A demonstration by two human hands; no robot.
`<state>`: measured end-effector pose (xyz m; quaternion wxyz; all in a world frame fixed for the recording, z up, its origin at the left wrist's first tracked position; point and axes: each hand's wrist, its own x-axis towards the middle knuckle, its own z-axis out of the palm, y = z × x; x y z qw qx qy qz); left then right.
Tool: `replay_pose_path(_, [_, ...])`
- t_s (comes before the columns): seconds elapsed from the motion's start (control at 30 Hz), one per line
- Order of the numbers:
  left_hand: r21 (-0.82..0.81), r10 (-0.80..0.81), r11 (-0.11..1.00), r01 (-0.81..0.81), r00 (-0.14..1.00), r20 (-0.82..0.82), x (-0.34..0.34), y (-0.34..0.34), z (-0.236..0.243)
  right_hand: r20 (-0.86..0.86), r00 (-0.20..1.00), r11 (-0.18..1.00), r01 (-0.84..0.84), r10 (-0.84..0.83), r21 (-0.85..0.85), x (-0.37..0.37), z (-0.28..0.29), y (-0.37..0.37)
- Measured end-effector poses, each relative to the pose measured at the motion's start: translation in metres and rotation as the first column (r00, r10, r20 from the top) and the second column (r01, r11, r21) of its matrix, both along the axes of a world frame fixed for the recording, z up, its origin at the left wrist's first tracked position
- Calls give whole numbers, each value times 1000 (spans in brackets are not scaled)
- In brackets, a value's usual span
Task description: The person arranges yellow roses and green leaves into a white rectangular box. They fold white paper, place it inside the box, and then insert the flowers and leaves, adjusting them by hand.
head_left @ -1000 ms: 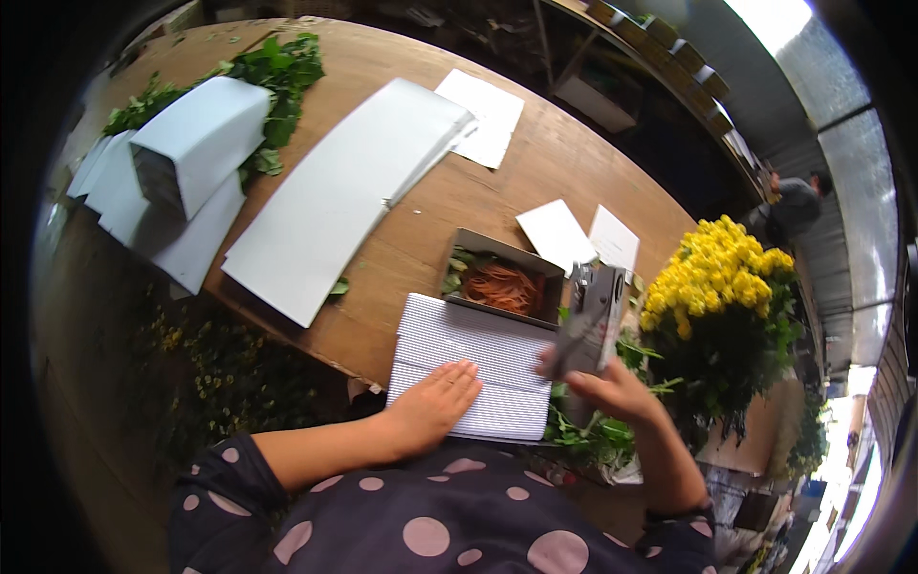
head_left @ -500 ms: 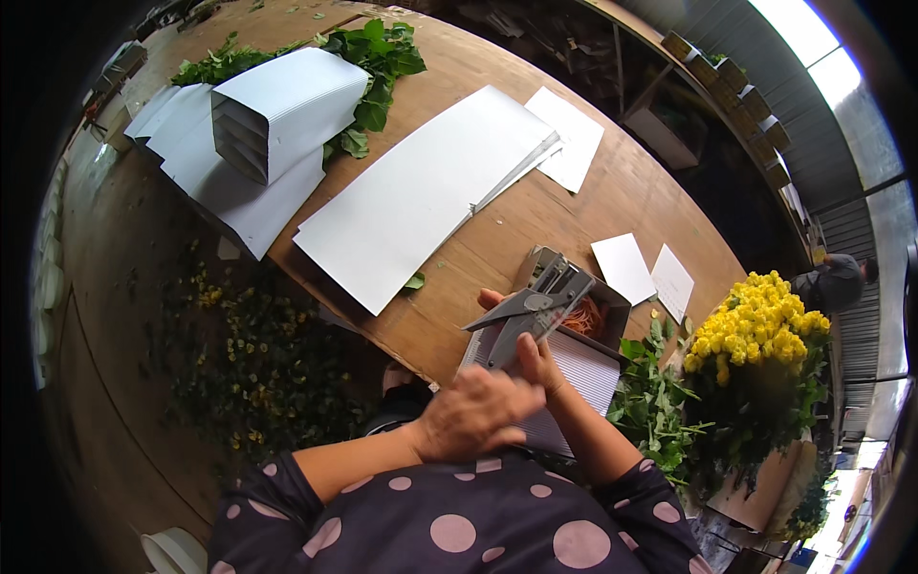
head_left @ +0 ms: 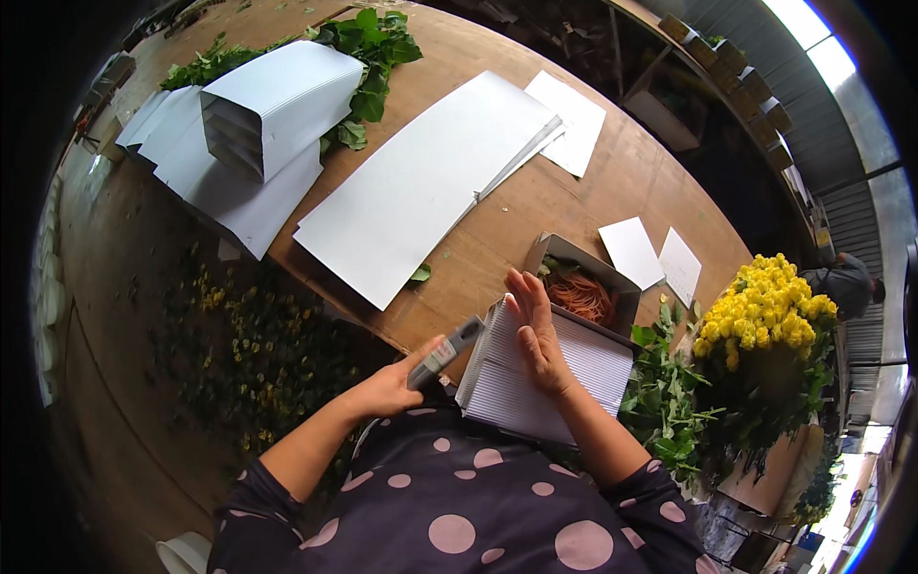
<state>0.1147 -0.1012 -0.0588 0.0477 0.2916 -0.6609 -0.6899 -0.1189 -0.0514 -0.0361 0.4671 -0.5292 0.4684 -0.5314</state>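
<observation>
We're holding the grey stapler (head_left: 446,354) in our left hand (head_left: 387,387), fingers wrapped around its lower end. The stapler's upper end is pointing up and right, just beside the left edge of the corrugated white cardboard (head_left: 550,387).

Our right hand (head_left: 538,335) is extending its fingers, thumb apart, gripping nothing we're seeing. It's overlapping the cardboard's upper-left part in view; can't tell if it's touching.

The cardboard is lying near the table's front edge, overlapping our torso in view. Just past it, an open cardboard box (head_left: 628,308) is holding orange-brown rubber bands (head_left: 580,295) plus some leaves. Cut greens (head_left: 660,407) are lying to the right, and a bunch of yellow flowers (head_left: 765,311) is standing beyond them.

Farther left on the wooden table (head_left: 622,182), flat white sheets (head_left: 430,191) are lying stacked, and a folded white cardboard sleeve (head_left: 296,100) is resting on more white board. Two small white cards (head_left: 631,251) are lying behind the box. Loose flowers (head_left: 258,354) are covering the floor at left.
</observation>
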Motion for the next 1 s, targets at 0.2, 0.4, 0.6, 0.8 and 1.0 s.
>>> replay_pose_path(0.2, [2, -365, 929, 369, 918, 157, -10, -30, 33, -15, 999, 999, 34, -34, 6, 0, 2, 1])
replay_pose_path(0.4, [-412, -314, 684, 602, 753, 579, -18, -43, 25, -12, 999, 999, 41, -41, -6, 5, 4, -5])
replay_pose_path(0.6, [-382, -420, 736, 559, 819, 391, -16, -54, 30, -241, 909, 940, 337, -339, -51, 4, 10, 0])
replay_pose_path(0.8, [668, -376, 695, 268, 926, 20, -11, -93, 0, -972, 216, 963, 266, -93, -33, -6, 19, -48])
replay_pose_path(1.0, [837, -532, 438, 329, 845, -53, -68, -142, -38, -981, 186, 944, 309, 54, 111, -2, 17, -55])
